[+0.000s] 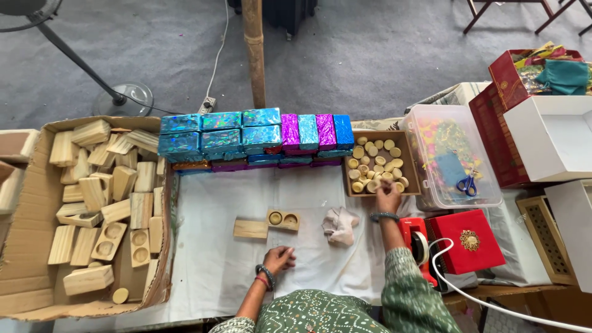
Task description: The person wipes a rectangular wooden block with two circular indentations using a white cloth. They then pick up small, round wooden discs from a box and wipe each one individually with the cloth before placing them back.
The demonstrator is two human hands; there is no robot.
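My right hand [388, 196] reaches into a shallow wooden tray [413, 161] full of small round wooden discs [375, 165]; its fingers rest among the nearest discs, and I cannot tell whether they grip one. My left hand [279, 258] lies on the white cloth [209, 197] with fingers curled, holding nothing that I can see. Ahead of it sit a plain wooden block [250, 229] and a wooden block with two round hollows [283, 219]. A crumpled pale rag [340, 224] lies between my hands.
A cardboard box [24, 271] at left holds several wooden blocks. Foil-wrapped boxes [246, 137] in blue and purple are stacked along the back. At right are a clear plastic tub [453, 154] with scissors, a red box [465, 240], a red tape dispenser [414, 242] and white boxes [552, 135].
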